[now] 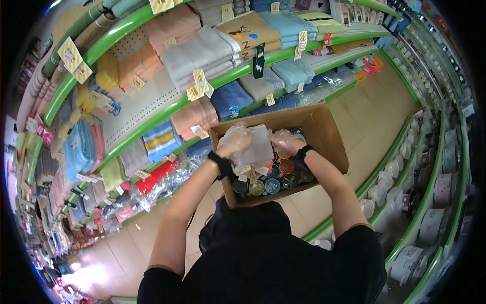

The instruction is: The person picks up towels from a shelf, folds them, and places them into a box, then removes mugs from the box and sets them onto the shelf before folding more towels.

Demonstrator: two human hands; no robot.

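A cardboard box stands open in front of my body. My left hand, in a clear plastic glove, grips the left side of a folded pale grey towel over the box. From the other side my right hand, also gloved, has its fingers closed at the towel's right edge. A pink folded cloth with tags lies partly hidden under the towel. Several round glass jars or cups stand in the box; a reddish one is below my right hand.
Green-edged shelves with folded towels, such as a grey stack and a blue one, curve along the left and front. Shelves of white cups and bowls line the right. Tiled floor shows between them.
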